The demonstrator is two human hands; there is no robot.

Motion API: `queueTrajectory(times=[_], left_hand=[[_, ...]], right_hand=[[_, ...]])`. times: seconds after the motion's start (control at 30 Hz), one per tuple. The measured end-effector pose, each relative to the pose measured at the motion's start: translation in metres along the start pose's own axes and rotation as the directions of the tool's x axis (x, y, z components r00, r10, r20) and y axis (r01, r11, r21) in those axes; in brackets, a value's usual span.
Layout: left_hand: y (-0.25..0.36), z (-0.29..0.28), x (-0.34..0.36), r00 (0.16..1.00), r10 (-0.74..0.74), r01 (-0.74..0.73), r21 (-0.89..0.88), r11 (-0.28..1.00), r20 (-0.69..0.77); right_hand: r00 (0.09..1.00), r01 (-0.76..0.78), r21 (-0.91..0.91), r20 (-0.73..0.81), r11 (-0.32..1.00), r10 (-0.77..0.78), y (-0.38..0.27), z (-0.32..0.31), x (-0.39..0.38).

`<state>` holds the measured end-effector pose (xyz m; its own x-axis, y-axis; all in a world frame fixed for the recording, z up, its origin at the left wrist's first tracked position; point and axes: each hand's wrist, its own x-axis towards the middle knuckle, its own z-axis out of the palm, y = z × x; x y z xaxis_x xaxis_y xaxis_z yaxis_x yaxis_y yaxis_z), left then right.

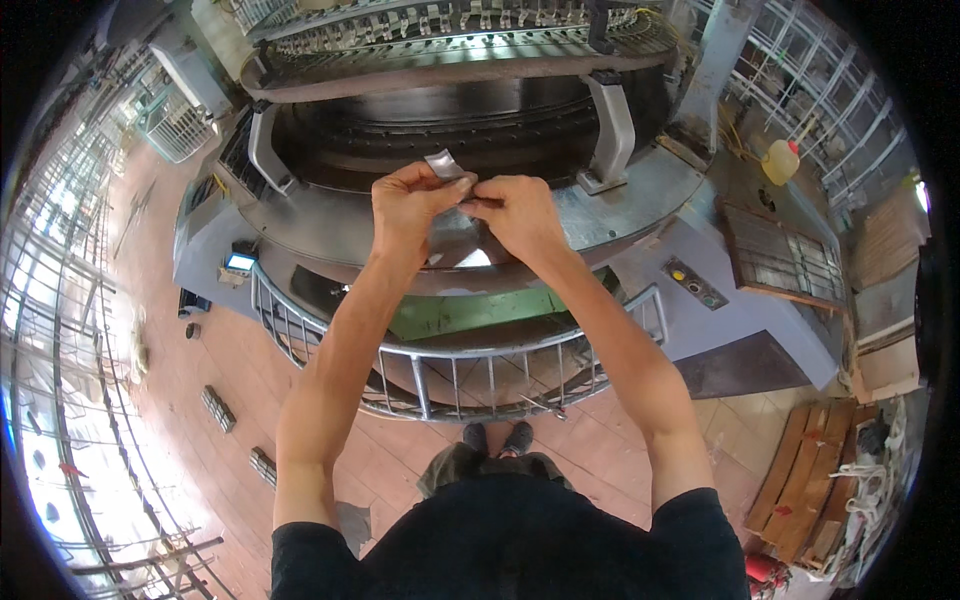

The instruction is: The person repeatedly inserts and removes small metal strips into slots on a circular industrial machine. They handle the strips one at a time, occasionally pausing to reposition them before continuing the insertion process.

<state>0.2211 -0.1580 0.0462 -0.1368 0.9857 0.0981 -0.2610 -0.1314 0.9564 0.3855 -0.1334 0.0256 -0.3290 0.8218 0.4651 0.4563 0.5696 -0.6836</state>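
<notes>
Both arms reach forward over the metal rim [640,215] of a large round machine that looks like a circular knitting machine. My left hand [402,210] is closed, pinching a small, shiny, silvery curved piece [440,163] that sticks up past the thumb and fingers. Close beside it, my right hand [522,212] is closed too, its thumb and fingertips pressed together against the left fingertips. Whatever lies between the right fingertips is hidden or too small to name. Behind the hands is the machine's dark round hollow [450,110].
Grey posts [608,130] carry the upper ring [450,75] on either side. A curved metal railing [470,370] stands between me and the machine. To the right are a control panel [693,283], a wire-mesh panel [785,255], a jug of yellowish liquid [780,162] and wooden boards [800,480].
</notes>
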Motion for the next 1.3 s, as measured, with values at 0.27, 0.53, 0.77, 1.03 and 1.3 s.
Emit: queueTrajectory(times=[0.27,0.53,0.77,1.03,1.3], left_hand=[[-0.004,-0.051,0.055,0.961,-0.244,0.243,0.025,0.97,0.132],[-0.01,-0.048,0.08,0.957,-0.286,0.285,-0.358,0.889,0.051],[-0.014,-0.043,0.09,0.73,0.522,-0.63,0.729,0.267,0.44],[-0.061,-0.039,0.127,0.612,0.421,-0.624,0.735,-0.264,0.67],[-0.059,-0.029,0.123,0.651,0.395,-0.57,0.762,-0.309,0.648]], right_hand=[[0.902,-0.347,0.272,0.358,0.898,0.241,0.017,0.012,0.052],[0.883,-0.469,0.526,0.268,0.709,0.385,0.05,0.021,0.082],[0.945,-0.305,0.449,0.035,0.84,0.324,0.091,0.036,0.105],[0.973,-0.147,0.098,-0.166,0.984,0.162,0.098,0.041,0.107],[0.972,-0.114,0.054,-0.199,0.992,0.123,0.097,0.042,0.106]])
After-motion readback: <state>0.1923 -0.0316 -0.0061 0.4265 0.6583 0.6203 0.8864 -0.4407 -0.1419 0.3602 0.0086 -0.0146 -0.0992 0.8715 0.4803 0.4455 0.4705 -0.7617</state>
